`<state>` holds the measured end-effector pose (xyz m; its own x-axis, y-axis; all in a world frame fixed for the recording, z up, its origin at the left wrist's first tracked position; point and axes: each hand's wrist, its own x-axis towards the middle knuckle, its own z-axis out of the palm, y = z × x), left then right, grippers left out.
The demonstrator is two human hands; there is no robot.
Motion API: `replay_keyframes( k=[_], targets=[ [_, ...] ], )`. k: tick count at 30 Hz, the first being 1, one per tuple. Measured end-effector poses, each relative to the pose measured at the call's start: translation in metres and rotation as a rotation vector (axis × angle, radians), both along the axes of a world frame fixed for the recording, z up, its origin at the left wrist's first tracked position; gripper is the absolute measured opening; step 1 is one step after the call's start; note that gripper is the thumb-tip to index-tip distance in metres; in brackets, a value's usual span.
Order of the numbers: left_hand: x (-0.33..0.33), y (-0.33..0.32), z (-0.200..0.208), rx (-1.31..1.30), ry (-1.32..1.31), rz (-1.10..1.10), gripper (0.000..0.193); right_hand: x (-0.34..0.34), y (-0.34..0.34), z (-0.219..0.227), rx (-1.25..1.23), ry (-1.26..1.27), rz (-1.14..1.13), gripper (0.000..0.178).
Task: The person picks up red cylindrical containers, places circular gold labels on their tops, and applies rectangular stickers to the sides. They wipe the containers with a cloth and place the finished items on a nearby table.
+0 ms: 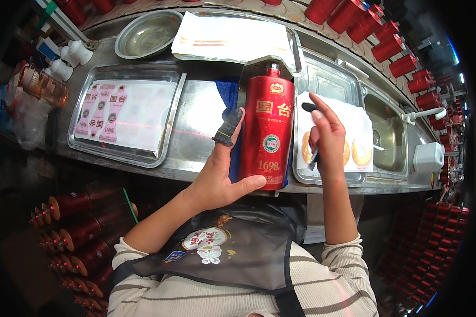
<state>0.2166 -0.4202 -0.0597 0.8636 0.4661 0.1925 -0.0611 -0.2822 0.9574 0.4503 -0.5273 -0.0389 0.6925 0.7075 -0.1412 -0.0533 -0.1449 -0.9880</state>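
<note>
A red bottle (269,127) with gold and white print lies tilted in front of me, its neck pointing away, over a blue cloth (227,95). My left hand (222,164) grips it from the left, thumb pressed near the base and grey finger cots on the fingers along its side. To the right of the bottle, apart from it, my right hand (329,140) is raised with the index finger stretched out. A black cover shows at one fingertip. A small dark flat tool (314,158) sticks out below its curled fingers; its exact kind is hidden.
A metal tray (166,134) with pink decal sheets lies left. White sheets with gold rings (360,154) rest on a right tray, beside a sink (388,132). Behind are a metal basin (148,34) and stacked white paper (232,39). Red bottles (388,47) line the far edge.
</note>
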Motion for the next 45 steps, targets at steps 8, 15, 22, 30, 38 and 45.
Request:
replay_keyframes(
  k=[8, 15, 22, 30, 38, 45],
  targets=[
    [0.002, -0.003, -0.002, -0.006, -0.004, 0.058, 0.111, -0.035, -0.004, 0.041, -0.102, -0.793, 0.278, 0.067],
    [0.006, -0.006, -0.007, -0.016, -0.057, 0.083, 0.111, -0.05, 0.007, 0.04, -0.231, -0.953, 0.374, 0.078],
    [0.007, -0.006, -0.01, -0.053, -0.061, 0.066, 0.111, -0.049, 0.008, 0.044, -0.35, -0.765, 0.414, 0.084],
    [0.008, -0.007, -0.004, 0.083, -0.031, 0.071, 0.113, -0.05, 0.005, 0.054, -0.438, -0.66, 0.422, 0.086],
    [0.014, -0.015, -0.021, 0.129, -0.042, 0.136, 0.117, -0.046, 0.005, 0.041, -0.244, -0.719, 0.433, 0.09],
    [0.014, -0.02, -0.027, 0.013, 0.052, 0.092, 0.1, -0.024, 0.005, 0.004, 0.015, -0.548, 0.38, 0.087]
  ],
)
